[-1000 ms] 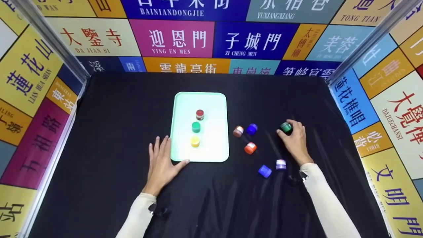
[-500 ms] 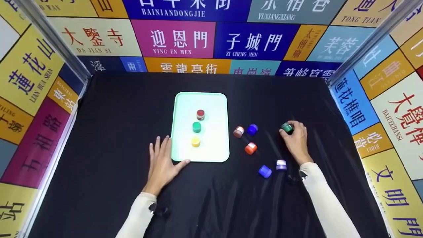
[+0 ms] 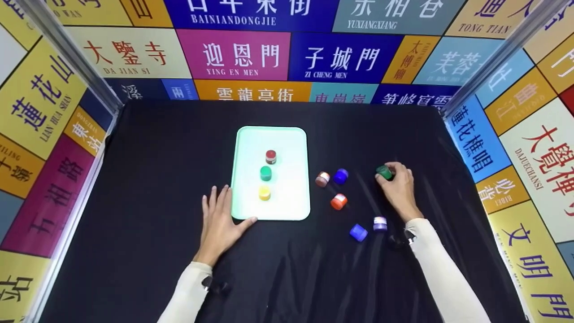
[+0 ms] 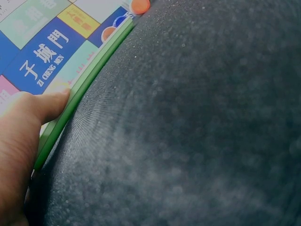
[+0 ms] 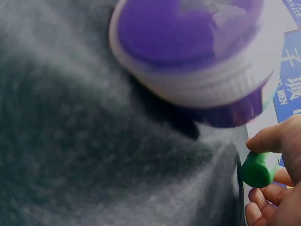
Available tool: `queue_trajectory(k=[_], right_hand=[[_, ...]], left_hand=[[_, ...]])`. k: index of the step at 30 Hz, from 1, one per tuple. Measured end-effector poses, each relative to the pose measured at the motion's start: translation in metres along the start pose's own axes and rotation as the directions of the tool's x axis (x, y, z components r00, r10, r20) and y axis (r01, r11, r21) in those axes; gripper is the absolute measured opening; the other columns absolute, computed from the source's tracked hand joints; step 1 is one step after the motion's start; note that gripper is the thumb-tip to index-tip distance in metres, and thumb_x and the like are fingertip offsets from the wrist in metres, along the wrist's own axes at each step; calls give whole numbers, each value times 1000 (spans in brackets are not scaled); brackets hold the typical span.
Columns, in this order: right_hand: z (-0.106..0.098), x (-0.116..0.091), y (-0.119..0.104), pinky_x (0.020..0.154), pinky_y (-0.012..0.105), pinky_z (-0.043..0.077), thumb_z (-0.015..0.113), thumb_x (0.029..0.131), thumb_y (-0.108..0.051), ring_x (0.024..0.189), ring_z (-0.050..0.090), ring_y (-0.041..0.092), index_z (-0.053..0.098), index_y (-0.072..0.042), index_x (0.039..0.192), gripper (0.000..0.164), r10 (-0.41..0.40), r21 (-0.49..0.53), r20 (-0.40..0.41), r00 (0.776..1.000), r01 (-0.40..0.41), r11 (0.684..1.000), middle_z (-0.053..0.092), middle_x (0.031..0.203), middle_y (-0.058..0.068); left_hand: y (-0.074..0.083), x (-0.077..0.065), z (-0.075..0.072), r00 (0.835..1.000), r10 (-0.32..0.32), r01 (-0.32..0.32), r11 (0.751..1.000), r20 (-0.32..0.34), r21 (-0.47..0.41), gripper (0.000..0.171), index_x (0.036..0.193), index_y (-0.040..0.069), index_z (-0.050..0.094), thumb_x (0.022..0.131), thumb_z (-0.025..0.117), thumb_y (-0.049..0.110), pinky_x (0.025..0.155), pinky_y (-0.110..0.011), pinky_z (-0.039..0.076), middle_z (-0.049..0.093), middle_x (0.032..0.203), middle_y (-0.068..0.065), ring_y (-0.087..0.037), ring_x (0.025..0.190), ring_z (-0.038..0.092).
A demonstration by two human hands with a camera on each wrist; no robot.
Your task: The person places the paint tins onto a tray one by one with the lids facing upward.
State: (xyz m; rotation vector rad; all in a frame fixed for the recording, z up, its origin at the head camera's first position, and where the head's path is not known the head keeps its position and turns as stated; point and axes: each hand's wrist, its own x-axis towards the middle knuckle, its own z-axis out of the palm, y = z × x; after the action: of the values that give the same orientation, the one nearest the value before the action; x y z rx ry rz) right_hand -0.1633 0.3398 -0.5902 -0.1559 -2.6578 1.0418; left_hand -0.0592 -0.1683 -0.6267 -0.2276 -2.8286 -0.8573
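Note:
My right hand [image 3: 400, 187] pinches a small green paint jar [image 3: 384, 172] between thumb and fingers, at the right of the black cloth. In the right wrist view the green jar's round end [image 5: 256, 172] faces the camera. My left hand [image 3: 220, 229] lies with fingers straight along the left side of a pale green tray [image 3: 287, 208]. Its thumb [image 4: 52, 104] touches the tray's near rim. Standing on the tray in a column are a dark red jar [image 3: 271, 157], a green-lidded jar [image 3: 266, 173] and a yellow jar [image 3: 264, 193].
Between tray and right hand lie a brown jar [image 3: 322, 179], a blue jar [image 3: 341, 176] and an orange jar [image 3: 339, 202]. Nearer are another blue jar [image 3: 358, 232] and a purple jar [image 3: 380, 224], large in the right wrist view. Printed sign panels [image 3: 345, 56] wall the table's back and sides.
The green jar has turned slightly in my right fingers and shifted a little left. My left hand stays at the tray, and the other jars keep their places.

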Motion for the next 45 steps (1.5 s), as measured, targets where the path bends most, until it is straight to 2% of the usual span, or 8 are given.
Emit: queue_trajectory(k=[20,33,41,45], right_hand=[[11,0,-22,98,51,44,88,87,-4,108,61,45,72,8,123,40,-92,57,-5,996,92,994,70,113,28],[20,0,-41,94,40,45,90,89,-9,110,60,38,75,3,125,41,-108,123,74,991,99,987,67,115,23],[30,5,-56,91,42,44,92,86,-8,106,61,40,75,2,122,41,-188,142,63,980,178,974,69,108,22],[36,8,-62,89,40,44,92,86,-8,105,62,40,76,2,122,41,-195,160,65,979,182,970,70,107,21]], left_hand=[[0,1,0,1000,4,-4,1000,-5,0,114,169,-3,37,91,81,67,135,-65,1,39,172,-27,-49,167,18],[1,-2,1,1000,1,-1,1000,-7,8,114,170,-3,36,91,80,67,135,-65,1,38,173,-25,-47,168,16],[1,-1,2,1000,-7,7,1000,-9,-2,114,169,-3,37,90,81,67,135,-65,0,38,174,-25,-48,167,16],[1,1,1,1000,-5,5,1000,-7,1,114,169,-3,37,90,81,67,135,-64,0,38,173,-25,-48,167,17]])
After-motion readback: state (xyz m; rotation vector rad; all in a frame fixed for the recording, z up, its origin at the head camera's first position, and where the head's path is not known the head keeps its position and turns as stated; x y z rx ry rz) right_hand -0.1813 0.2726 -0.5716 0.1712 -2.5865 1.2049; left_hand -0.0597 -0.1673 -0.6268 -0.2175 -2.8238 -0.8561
